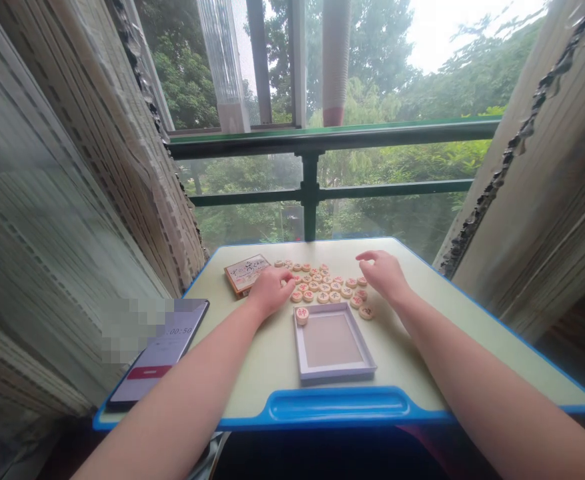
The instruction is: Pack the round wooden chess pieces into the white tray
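Hands [271, 291], two, at xiangqi pieces [325, 287]; one tray [299, 347], one box [246, 275], one phone [162, 353]

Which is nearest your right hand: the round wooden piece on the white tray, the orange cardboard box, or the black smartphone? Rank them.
From the right hand:
1. Round wooden piece, left, on the white tray's far corner.
2. Orange cardboard box, farther left, at the table's far edge.
3. Black smartphone, farthest, at the table's near left.

L hand [271, 292] palm down, fingers [285, 275] curled, R hand [382, 275] palm down, loosely arched, L arm [187, 393], R arm [477, 380] bare, stretched fwd
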Motion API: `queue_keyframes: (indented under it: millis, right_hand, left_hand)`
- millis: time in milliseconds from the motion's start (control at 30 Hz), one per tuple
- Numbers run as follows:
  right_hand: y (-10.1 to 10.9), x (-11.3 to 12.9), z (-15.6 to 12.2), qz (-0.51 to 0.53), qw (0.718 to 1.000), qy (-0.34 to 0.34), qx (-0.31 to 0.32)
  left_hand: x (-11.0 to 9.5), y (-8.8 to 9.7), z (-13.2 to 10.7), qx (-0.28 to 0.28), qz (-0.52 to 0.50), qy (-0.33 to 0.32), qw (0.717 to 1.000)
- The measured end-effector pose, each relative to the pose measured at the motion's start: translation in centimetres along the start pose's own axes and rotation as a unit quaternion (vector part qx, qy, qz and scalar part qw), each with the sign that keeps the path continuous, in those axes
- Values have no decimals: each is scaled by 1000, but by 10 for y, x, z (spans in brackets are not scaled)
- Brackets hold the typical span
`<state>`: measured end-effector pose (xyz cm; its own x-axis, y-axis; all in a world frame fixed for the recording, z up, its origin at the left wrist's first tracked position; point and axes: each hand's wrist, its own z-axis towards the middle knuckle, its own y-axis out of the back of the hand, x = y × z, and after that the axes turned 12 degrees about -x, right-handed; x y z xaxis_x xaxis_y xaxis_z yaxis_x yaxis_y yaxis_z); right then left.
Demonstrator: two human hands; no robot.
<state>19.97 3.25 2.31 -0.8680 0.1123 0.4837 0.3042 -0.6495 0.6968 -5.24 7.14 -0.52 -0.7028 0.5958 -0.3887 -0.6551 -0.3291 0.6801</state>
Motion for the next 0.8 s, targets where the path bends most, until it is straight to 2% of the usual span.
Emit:
queue_keyframes:
  millis: [100, 267, 467, 800]
  right_hand:
    - [-4, -12, 4, -68, 996, -34, 50]
    - [-4, -8, -1, -54, 989, -61, 124]
    - [1, 3, -4, -32, 990, -49, 129]
    - [-2, -1, 3, -22, 987, -7, 158]
  left_hand:
    - [1, 1, 0, 13, -3, -12, 1000]
    - [3, 2, 0, 35, 7, -39, 999]
    - [3, 5, 2, 31, 15, -40, 999]
    - [2, 0, -4, -43, 26, -2, 999]
